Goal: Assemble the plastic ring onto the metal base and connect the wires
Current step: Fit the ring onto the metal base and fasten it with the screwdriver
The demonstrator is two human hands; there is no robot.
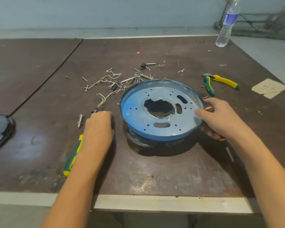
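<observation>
The round blue-filmed metal base (160,109) sits mid-table on a dark plastic ring (148,143). The right hand (220,119) clamps its right rim, thumb inside. The left hand (99,127) is curled, knuckles up, near the thin pale wires (105,96), possibly pinching their end; its grip is hidden.

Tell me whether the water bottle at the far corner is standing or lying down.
Standing. The water bottle is upright on its base at the table's far right corner, neck pointing up; its top runs out of frame.
</observation>
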